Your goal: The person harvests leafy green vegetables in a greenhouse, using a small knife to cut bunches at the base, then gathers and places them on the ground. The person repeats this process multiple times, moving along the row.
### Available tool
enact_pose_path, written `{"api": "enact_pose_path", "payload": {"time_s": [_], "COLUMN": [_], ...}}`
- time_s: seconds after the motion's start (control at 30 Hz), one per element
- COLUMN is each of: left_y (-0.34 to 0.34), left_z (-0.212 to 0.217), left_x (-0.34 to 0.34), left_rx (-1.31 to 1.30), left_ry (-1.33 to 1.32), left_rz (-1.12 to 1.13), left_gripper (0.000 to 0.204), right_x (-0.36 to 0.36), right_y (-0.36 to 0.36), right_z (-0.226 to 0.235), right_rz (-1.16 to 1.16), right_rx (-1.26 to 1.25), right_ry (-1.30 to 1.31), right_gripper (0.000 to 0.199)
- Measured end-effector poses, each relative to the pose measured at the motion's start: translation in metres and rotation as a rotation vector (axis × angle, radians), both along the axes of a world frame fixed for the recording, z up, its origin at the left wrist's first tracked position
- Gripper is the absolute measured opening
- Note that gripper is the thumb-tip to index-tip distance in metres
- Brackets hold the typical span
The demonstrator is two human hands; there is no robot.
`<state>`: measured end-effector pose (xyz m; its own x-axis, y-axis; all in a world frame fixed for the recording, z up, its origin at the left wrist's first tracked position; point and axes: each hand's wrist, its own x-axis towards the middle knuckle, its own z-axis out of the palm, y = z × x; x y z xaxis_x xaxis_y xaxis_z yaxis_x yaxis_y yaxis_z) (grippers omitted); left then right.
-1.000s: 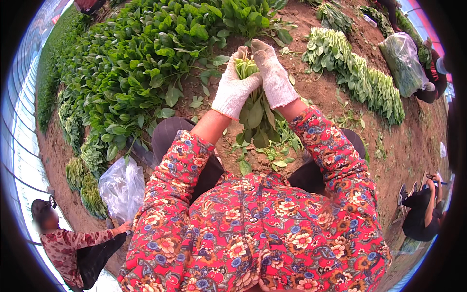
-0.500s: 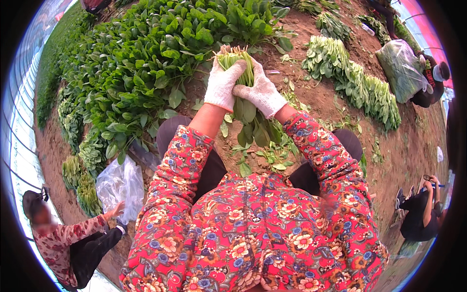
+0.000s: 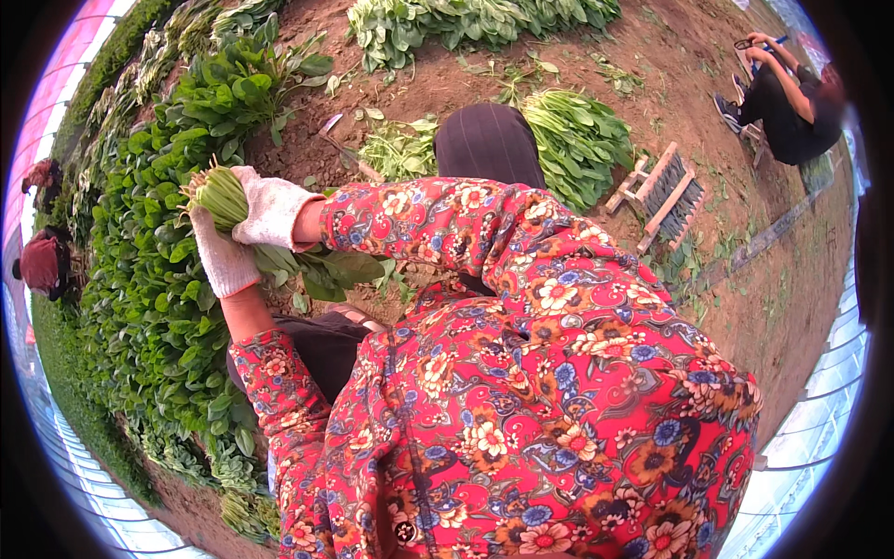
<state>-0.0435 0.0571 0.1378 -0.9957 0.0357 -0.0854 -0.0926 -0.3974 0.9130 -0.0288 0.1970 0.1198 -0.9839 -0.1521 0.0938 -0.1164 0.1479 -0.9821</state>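
Both my hands wear white knit gloves and close around one bunch of spinach (image 3: pixel 221 197). My left hand (image 3: pixel 223 259) wraps it from below, at the outer side. My right hand (image 3: pixel 276 211) grips it from the other side, its thumb and fingers round the stems. The cut stem ends point up and to the left. The dark green leaves hang out toward the lower right, partly hidden under my right forearm. Just left of my hands stand the growing spinach plants (image 3: pixel 149 270).
Loose cut spinach (image 3: pixel 577 149) lies by my knee, with a small wooden stool (image 3: pixel 659 197) beside it. A row of cut bunches (image 3: pixel 484 23) stretches along the far soil. A thin-handled tool (image 3: pixel 349 154) lies ahead. Another person (image 3: pixel 792 102) sits at the far right.
The view has swung to the right, so the plant bed now lies left and the stool shows. Both hands still hold the bunch, now farther to the left in view.
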Motion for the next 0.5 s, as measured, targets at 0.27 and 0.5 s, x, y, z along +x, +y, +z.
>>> {"api": "enact_pose_path", "payload": {"time_s": [0.27,0.5], "left_y": [-0.016,-0.02], "left_z": [0.004,-0.02], "left_x": [-0.01,-0.022], "left_rx": [0.022,-0.023], "left_ry": [0.046,0.1], "left_rz": [0.05,-0.188], "left_gripper": [0.079,0.064], "right_x": [0.007,0.033], "right_y": [0.033,0.18], "right_z": [0.063,0.118], "right_rz": [-0.146,-0.471], "right_rx": [-0.267,-0.53], "right_ry": [0.087,0.513], "right_gripper": [0.085,0.077]}}
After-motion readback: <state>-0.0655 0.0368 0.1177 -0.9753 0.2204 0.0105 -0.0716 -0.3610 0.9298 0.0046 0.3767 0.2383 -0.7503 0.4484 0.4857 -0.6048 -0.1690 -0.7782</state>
